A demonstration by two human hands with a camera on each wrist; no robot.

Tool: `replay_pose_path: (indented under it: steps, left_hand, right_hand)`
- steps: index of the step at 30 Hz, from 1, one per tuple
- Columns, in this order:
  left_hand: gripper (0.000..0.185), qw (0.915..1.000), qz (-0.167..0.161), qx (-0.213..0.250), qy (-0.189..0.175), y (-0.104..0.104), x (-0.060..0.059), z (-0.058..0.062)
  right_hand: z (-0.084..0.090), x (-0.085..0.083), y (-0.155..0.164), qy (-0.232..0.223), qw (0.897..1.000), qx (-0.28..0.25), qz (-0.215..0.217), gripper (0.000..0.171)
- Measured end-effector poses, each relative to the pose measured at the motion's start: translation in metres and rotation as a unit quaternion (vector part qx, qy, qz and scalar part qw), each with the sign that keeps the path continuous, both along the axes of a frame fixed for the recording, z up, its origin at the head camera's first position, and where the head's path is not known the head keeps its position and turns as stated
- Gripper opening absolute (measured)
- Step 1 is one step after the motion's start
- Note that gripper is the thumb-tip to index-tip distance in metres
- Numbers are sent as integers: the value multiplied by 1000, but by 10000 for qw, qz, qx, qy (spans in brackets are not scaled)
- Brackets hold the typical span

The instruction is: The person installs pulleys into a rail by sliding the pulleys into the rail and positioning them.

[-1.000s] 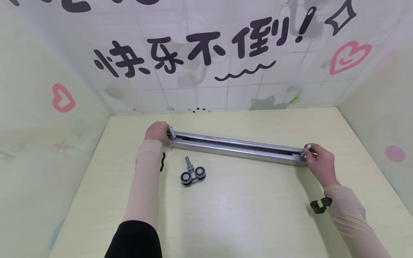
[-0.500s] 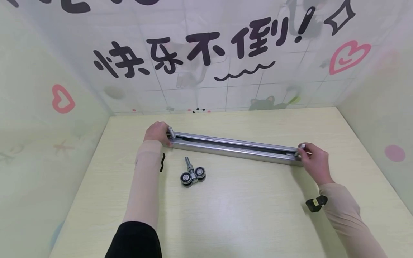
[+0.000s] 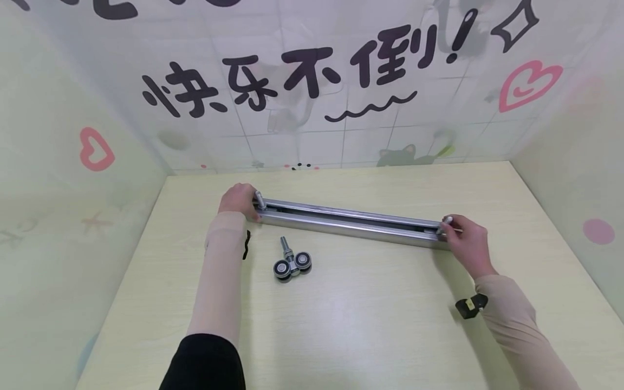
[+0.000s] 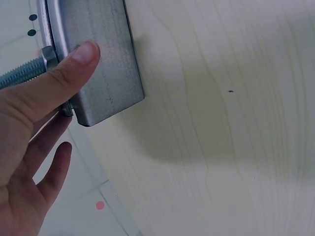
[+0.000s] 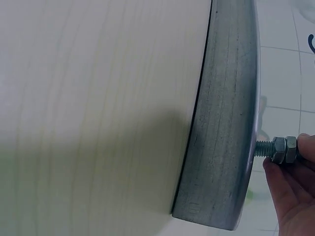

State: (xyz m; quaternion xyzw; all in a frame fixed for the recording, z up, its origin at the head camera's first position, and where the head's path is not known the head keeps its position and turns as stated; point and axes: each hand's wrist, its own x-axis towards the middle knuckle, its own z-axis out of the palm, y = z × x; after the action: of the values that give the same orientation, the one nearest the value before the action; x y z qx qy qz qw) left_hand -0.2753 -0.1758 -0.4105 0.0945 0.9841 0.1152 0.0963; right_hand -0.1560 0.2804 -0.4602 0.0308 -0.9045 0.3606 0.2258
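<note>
A silver metal channel rail [image 3: 341, 221] with a slot along its top lies across the table. My left hand [image 3: 237, 200] grips its left end. In the left wrist view the thumb [image 4: 81, 56] presses the rail's side wall beside an upright threaded bolt [image 4: 24, 71]. At the other end my right hand [image 3: 469, 242] pinches a second bolt [image 3: 445, 223] that rises from the slot. Two hex nuts [image 5: 284, 150] show on it in the right wrist view, a little in from the rail's end. What sits inside the slot under the bolts is hidden.
A loose roller trolley [image 3: 292, 265] with black-and-silver wheels and a threaded stud lies in front of the rail, toward the left. The pale wooden table [image 3: 361, 319] meets printed wall sheets at the back and sides.
The right hand has moved left along the rail, and the bolt it pinches has moved with it. The left hand, the left bolt and the loose trolley stay in place.
</note>
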Motion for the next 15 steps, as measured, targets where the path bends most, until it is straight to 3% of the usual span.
replay_pose_path:
  steps: [15]
  left_hand:
    - [41, 10000, -43, 50, 12, -4, -6, -7]
  right_hand:
    - [-2, -6, -11, -12, 9997, -71, 248, 8]
